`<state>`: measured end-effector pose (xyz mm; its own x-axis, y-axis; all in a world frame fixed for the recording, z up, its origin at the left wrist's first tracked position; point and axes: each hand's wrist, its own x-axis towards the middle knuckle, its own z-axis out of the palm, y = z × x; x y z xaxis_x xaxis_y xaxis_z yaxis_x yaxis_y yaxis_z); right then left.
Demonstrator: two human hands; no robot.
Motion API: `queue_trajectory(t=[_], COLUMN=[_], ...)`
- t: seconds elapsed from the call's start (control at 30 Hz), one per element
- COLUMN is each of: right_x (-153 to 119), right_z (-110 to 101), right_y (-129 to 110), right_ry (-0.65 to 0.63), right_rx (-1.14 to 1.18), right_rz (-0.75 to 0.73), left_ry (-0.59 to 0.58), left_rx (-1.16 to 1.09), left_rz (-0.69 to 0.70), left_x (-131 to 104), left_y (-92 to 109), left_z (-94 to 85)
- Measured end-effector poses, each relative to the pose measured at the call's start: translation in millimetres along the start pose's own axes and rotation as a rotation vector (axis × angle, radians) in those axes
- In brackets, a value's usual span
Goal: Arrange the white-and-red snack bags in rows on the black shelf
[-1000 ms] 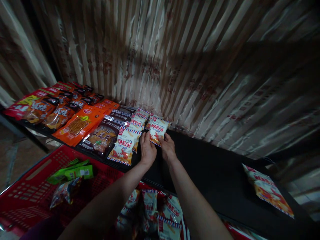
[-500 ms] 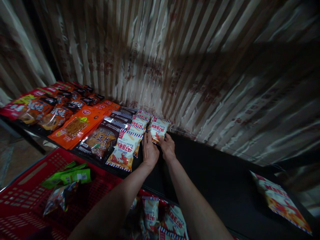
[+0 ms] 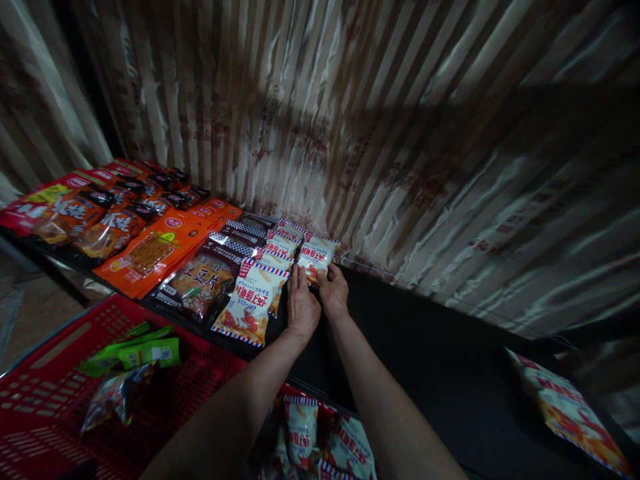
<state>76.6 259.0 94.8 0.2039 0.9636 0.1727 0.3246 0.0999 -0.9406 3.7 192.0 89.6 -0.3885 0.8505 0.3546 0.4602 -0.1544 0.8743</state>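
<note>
A small white snack bag (image 3: 317, 255) with a striped edge lies at the back of the black shelf (image 3: 400, 347), close to the curtain. Its lower left edge is under the fingers of my left hand (image 3: 303, 303), which are close together. My right hand (image 3: 334, 291) pinches the lower right corner; the thumb is partly hidden. Just left of my hands runs a column of matching snack bags (image 3: 250, 303), overlapping from front to back.
Brown potato-chip bags (image 3: 197, 283), orange packets (image 3: 150, 257) and orange-black bags (image 3: 113, 233) fill the shelf's left. A red basket (image 3: 40, 353) with green packets (image 3: 145, 350) stands in front. More white bags (image 3: 303, 427) lie below my forearms; another bag (image 3: 570, 407) lies far right.
Both hands stay at the same bag, almost unmoved. The view has shifted slightly.
</note>
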Motion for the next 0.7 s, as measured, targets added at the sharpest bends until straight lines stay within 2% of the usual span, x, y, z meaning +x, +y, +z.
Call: queue_trajectory(t=[0.07,0.33,0.57,0.7], right_x=[-3,-10,-5,-4], right_z=[3,2,1,0], right_y=[-3,-14,-10,-19], right_ry=[0.084,0.106,0.224,0.276], right_rx=[-0.172,-0.529,-0.499,-0.485], right_rz=[-0.044,-0.077,-0.234,-0.340], left_ry=[-0.004,-0.017,-0.012,-0.024], left_rx=[0.022,0.124,0.187,0.177], left_rz=[-0.006,0.011,0.073,0.105], left_x=[0,-1,-4,-4], left_y=[-1,2,4,3], left_z=[0.5,-2.3,-3.7,-3.4])
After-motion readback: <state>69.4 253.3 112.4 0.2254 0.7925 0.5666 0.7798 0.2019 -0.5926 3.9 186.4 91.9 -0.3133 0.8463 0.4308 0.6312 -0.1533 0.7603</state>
